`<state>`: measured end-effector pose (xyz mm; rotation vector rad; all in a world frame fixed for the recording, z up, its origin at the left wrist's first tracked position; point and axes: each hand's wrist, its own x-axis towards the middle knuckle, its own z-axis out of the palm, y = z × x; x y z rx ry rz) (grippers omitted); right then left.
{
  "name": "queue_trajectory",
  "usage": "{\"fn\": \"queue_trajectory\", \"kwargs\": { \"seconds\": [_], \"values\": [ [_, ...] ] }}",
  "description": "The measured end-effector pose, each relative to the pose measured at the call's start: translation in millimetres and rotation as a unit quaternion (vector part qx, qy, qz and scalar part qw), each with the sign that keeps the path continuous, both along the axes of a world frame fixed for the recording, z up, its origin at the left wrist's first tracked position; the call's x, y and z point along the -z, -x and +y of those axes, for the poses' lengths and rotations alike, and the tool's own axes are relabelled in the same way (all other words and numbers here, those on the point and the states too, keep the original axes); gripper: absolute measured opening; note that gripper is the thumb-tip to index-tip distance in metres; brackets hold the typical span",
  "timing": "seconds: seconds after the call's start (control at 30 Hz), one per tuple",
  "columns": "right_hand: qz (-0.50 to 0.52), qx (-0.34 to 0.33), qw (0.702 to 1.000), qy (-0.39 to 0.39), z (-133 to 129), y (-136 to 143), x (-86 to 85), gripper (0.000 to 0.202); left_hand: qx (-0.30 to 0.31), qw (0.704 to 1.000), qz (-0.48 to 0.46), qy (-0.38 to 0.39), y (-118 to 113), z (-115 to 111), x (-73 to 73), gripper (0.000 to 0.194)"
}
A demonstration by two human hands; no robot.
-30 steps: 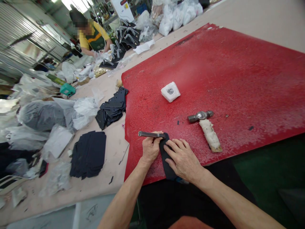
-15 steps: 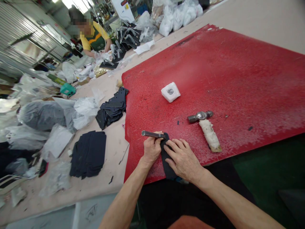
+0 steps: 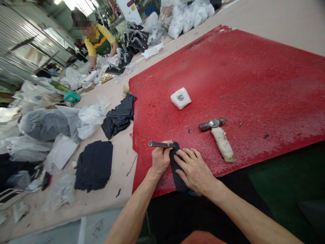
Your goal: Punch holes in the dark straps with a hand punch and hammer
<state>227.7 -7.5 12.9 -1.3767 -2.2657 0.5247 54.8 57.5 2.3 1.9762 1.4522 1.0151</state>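
My left hand (image 3: 161,158) is closed around a metal punch (image 3: 157,144), whose far end sticks out to the left. The punch's other end rests at the top of a dark strip of material (image 3: 177,173) lying near the front edge of the red mat. Across this strip lies my right hand (image 3: 194,166), flat with its fingers stretched out, pressing on it. A ball-peen hammer (image 3: 213,124) with a wrapped handle lies to the right of my right hand. Farther back sits a white block (image 3: 181,98) with a dark patch on top.
The red mat (image 3: 241,74) covers much of the table. Left of it are a stack of dark rectangular pieces (image 3: 93,166) and a pile of dark cut pieces (image 3: 120,113). Plastic bags (image 3: 45,123) crowd the far left. A person (image 3: 99,40) works across the table.
The punch's free end has tilted slightly down and left in my left hand. My right hand stays on the strip. The person across the table has moved one arm lower.
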Motion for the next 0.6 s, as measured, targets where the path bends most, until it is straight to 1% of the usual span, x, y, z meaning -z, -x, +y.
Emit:
{"fn": "queue_trajectory", "kwargs": {
  "seconds": [0.4, 0.6],
  "values": [
    [0.014, 0.007, 1.000, -0.003, -1.1, -0.2, 1.0, 0.046, 0.002, 1.000, 0.021, -0.009, 0.0, 0.7, 5.3, 0.016],
    [0.013, 0.010, 1.000, -0.001, -0.5, -0.9, 0.1, 0.045, -0.001, 0.999, 0.036, -0.007, -0.1, 1.1, 3.0, 0.016]
  ]
}}
